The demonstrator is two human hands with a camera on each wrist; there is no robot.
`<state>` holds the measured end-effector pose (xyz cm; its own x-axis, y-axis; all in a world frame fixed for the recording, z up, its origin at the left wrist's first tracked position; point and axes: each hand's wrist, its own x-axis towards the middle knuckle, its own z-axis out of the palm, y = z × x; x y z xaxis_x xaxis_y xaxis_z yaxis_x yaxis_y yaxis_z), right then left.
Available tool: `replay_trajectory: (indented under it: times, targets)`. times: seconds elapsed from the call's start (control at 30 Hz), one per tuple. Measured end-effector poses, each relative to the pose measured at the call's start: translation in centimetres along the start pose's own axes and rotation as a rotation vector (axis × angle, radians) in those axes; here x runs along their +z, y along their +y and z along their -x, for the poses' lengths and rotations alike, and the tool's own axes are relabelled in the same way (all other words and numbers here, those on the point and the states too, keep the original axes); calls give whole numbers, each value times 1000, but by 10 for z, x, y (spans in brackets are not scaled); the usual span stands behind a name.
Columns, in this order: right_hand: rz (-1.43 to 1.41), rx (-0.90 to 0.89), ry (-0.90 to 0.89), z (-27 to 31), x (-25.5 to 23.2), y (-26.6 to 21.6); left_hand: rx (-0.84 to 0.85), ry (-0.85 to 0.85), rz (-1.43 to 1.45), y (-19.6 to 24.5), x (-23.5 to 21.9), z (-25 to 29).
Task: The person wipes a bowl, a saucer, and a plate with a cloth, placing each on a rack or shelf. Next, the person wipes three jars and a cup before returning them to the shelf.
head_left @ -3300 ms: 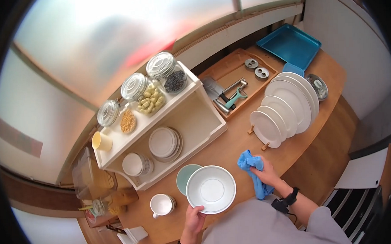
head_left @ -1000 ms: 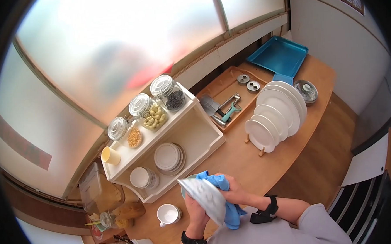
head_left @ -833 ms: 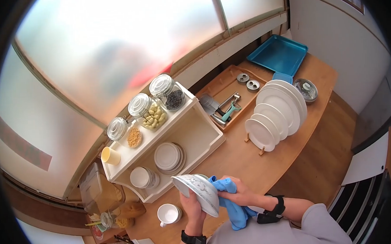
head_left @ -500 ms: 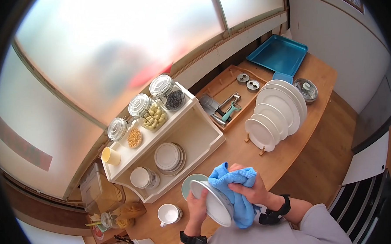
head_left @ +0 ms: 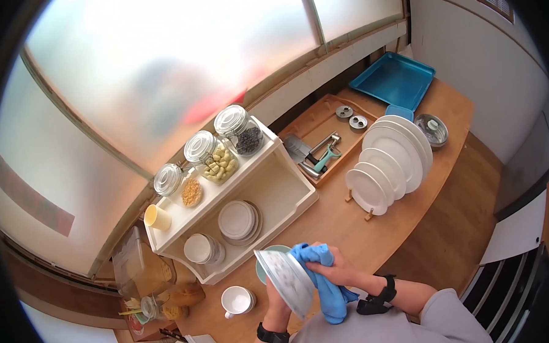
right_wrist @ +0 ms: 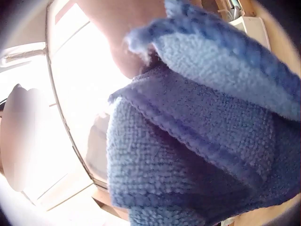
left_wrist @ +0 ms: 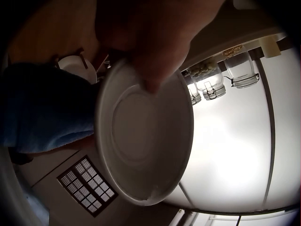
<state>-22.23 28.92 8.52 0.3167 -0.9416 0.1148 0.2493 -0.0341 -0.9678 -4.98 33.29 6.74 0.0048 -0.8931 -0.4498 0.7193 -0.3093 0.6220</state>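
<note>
A white bowl (head_left: pixel 290 282) with a faint pattern on its outside is tilted on its side in front of the body. My left hand (head_left: pixel 276 301) grips it by the rim, and in the left wrist view the thumb (left_wrist: pixel 153 70) lies inside the bowl. My right hand (head_left: pixel 337 268) holds a blue cloth (head_left: pixel 330 295) against the bowl's outer side. The cloth hangs down in folds and fills most of the right wrist view. Behind the bowl, a pale green bowl (head_left: pixel 263 271) on the table is partly hidden.
A stacked white cup (head_left: pixel 237 300) stands left of the bowl. The white shelf (head_left: pixel 287 189) carries jars, plates and small bowls. White plates (head_left: pixel 396 157) stand in a rack on the right, near a wooden tray (head_left: pixel 341 145) of utensils and a blue tray (head_left: pixel 394 77).
The bowl was first held facing up with the cloth apart from it. Since then the hands came together, the bowl tipped sideways and turned, and the cloth shifted about its outside.
</note>
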Motion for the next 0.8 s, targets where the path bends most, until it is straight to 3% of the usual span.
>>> replay_trajectory:
  times: [0.03,0.07,0.13,0.2,0.27,0.33,0.4,0.47,0.5,0.6,0.63,0.67,0.73,0.77,0.8]
  targets:
    - [48,-112,-40,4,1,-3,89,-47,-84,5,7,-6]
    - [49,-112,-44,6,0,-9,178,-96,-169,8,10,-10]
    - [153,-179,-67,12,-2,-30,172,-148,-116,4,-2,-17]
    - [176,-245,-89,14,-1,-52,157,-93,-1,1,-3,-17]
    - [282,-454,-114,15,2,-64,170,-115,32,7,10,-15]
    - [270,-483,-131,9,1,-69,203,-75,-136,4,10,-19]
    - [299,-499,-104,-1,-1,-75,119,-105,-90,3,9,-18]
    - [293,-475,-61,-14,-3,-78,37,-152,-196,8,30,-2]
    - [293,-434,-42,-22,-5,-74,84,-180,-283,7,34,6]
    - [243,-299,-87,-35,-5,-65,86,-306,-416,-6,8,-1]
    - [207,-167,-128,-37,-6,-51,127,-341,-479,-6,6,-1]
    - [172,-35,-167,-39,-6,-34,128,-343,-476,-7,6,0]
    - [188,-41,-216,-32,-3,6,-52,-171,-101,-8,8,3]
    - [135,-47,-118,-26,3,18,580,-149,-746,-4,46,19]
    - [80,-54,-22,-24,5,26,584,-147,-745,0,46,13]
